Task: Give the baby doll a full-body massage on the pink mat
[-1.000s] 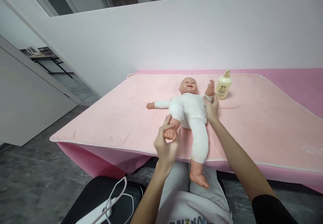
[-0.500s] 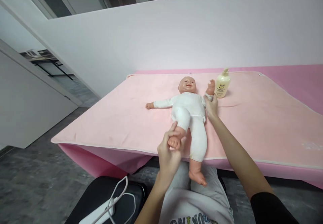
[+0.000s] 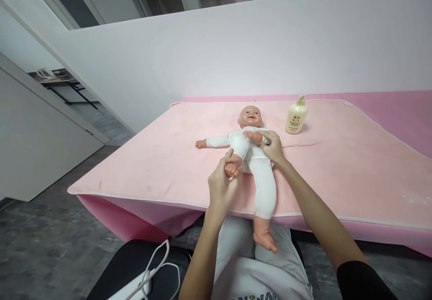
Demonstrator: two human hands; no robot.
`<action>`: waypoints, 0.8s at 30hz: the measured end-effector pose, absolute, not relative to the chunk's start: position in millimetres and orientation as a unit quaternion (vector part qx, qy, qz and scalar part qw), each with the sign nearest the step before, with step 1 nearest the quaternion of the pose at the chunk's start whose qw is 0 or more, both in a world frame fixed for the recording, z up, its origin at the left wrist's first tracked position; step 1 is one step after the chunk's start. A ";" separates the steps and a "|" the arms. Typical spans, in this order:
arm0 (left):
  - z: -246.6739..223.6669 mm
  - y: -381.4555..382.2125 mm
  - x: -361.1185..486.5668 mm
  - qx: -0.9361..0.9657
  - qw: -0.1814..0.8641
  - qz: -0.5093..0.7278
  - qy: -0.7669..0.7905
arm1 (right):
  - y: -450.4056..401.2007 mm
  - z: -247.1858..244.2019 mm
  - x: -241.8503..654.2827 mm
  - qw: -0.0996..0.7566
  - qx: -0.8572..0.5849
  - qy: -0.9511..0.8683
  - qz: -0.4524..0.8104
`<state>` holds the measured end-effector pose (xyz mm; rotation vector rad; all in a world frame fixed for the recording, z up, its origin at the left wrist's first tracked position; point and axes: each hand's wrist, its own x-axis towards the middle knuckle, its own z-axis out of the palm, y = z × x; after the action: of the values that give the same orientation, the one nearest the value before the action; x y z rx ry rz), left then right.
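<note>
Bottle (image 3: 296,117) right of doll (image 3: 260,165).

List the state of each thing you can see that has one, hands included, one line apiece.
Doll: face up, one leg bent, one straight
Left hand: closed around the bent leg's foot
Right hand: holding an arm across the chest
Pump bottle: standing upright
Pink blanket: spread out
</note>
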<state>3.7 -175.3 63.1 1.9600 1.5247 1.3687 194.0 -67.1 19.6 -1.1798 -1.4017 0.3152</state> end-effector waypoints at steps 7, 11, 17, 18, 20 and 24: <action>52.2 -182.6 22.0 0.730 0.133 0.441 0.506 | -67.1 23.3 194.6 0.633 -0.510 -0.549 0.195; 53.8 -223.5 12.5 0.749 0.133 0.434 0.483 | -59.8 19.6 201.2 0.715 -0.519 -0.379 0.276; 66.4 -248.5 -2.8 0.745 0.185 0.403 0.499 | -51.7 12.3 220.4 0.763 -0.546 -0.148 0.312; 68.7 -244.9 -3.0 0.733 0.188 0.411 0.508 | -51.3 12.3 221.8 0.765 -0.541 -0.146 0.316; 72.1 -231.4 -1.2 0.705 0.187 0.437 0.526 | -52.0 13.7 220.8 0.770 -0.527 -0.188 0.307; 71.3 -188.4 8.2 0.680 0.163 0.451 0.554 | -59.4 19.5 206.9 0.722 -0.514 -0.391 0.248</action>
<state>8.2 -188.4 71.3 1.9400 1.5802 1.2874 206.9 -59.4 19.5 -1.1362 -0.8639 0.5473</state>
